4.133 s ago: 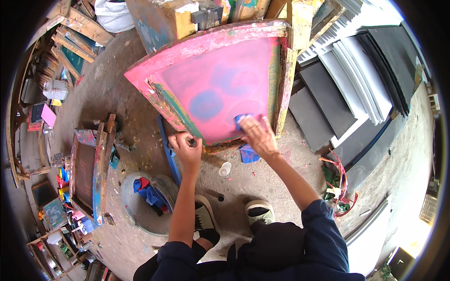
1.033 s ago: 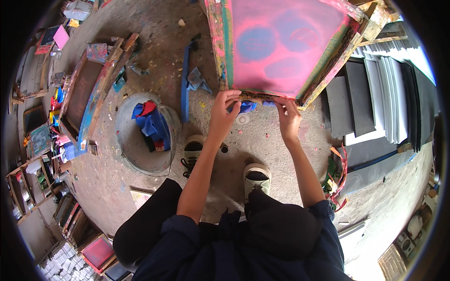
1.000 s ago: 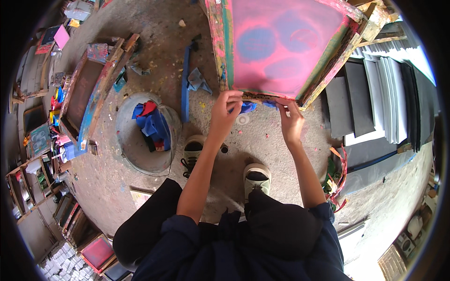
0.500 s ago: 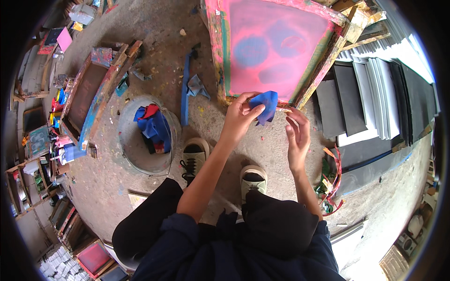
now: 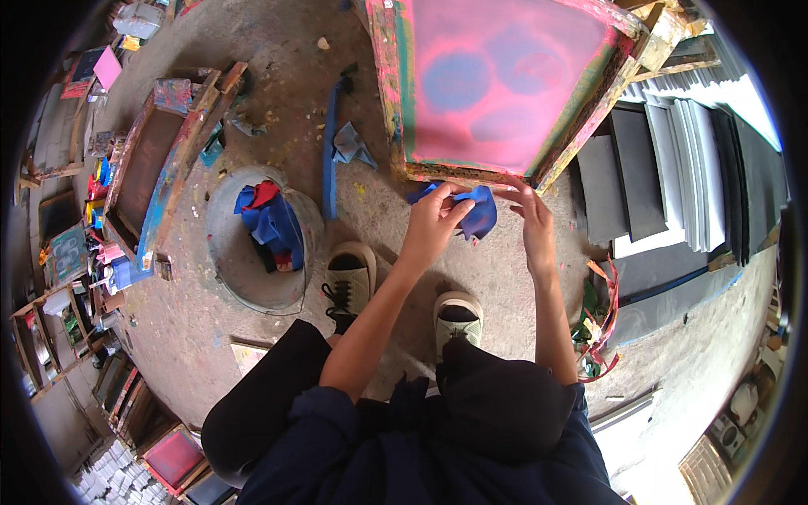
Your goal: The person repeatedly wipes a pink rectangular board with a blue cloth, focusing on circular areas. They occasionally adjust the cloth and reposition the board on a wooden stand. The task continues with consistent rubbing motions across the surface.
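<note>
My left hand (image 5: 431, 225) pinches a crumpled blue cloth (image 5: 481, 215), which sticks out on both sides of the fingers. Above it stands a paint-stained wooden screen-printing frame (image 5: 459, 172), its pink mesh (image 5: 505, 126) marked with rounded bluish patches. My right hand (image 5: 536, 225) reaches to the frame's lower right corner, fingers stretched out and apart. Its fingertips are at the bottom rail; whether they press on it is hard to tell. No object shows in that hand.
Left of my feet stands a grey bucket (image 5: 220, 252) with blue and red cloths (image 5: 273, 223) inside. A blue strip (image 5: 330, 160) and a greyish rag (image 5: 352, 146) lie beyond it. Another wooden frame (image 5: 181, 147) is farther left. Dark and white panels (image 5: 635, 172) lean at right, near red strips (image 5: 608, 311).
My left hand has lowered slightly with the blue cloth, which now spreads to both sides of the fingers. My right hand has risen, its fingers now stretched toward the frame's bottom rail.
</note>
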Motion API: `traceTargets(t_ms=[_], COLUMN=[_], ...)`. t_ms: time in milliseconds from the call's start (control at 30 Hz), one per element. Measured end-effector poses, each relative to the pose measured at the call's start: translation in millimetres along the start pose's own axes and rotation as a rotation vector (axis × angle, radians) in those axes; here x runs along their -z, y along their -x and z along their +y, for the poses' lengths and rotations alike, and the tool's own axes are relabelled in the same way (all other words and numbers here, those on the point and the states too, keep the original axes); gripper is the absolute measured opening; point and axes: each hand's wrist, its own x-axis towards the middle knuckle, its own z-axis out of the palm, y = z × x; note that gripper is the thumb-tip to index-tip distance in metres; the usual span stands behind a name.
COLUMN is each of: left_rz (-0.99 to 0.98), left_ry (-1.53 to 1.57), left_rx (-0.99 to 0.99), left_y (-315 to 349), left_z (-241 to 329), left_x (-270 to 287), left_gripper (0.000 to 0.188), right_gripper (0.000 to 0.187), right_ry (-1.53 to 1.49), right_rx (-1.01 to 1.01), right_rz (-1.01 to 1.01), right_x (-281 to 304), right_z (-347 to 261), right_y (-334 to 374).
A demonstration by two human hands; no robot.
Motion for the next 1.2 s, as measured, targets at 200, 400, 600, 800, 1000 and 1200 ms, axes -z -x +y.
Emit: traceTargets(t_ms=[200, 400, 600, 800, 1000, 1200], left_rz=[0.187, 0.243, 0.142, 0.096, 0.099, 0.127], left_ry=[-0.343, -0.62, -0.724, -0.503, -0.656, -0.759], left_rx=[-0.242, -0.484, -0.436, -0.26, -0.333, -0.296], left_y=[0, 9, 3, -5, -8, -3], left_z=[-9, -29, -91, -96, -72, -58], left_x=[-2, 48, 62, 36, 26, 18], left_gripper=[0.018, 0.039, 0.048, 0.042, 0.044, 0.039], right_gripper=[0.026, 0.019, 0.02, 0.015, 0.018, 0.022], right_ry=[-0.468, -0.064, 0.362, 0.396, 0.471, 0.471], right_rx=[-0.269, -0.033, -0.035, 0.226, 0.363, 0.411], right_rz=[-0.202, 0.101, 0.123, 0.18, 0.12, 0.126], right_x=[-24, -17, -37, -47, -56, -61], right_z=[2, 26, 20, 7, 12, 21], right_y=[4, -9, -7, -1, 3, 5])
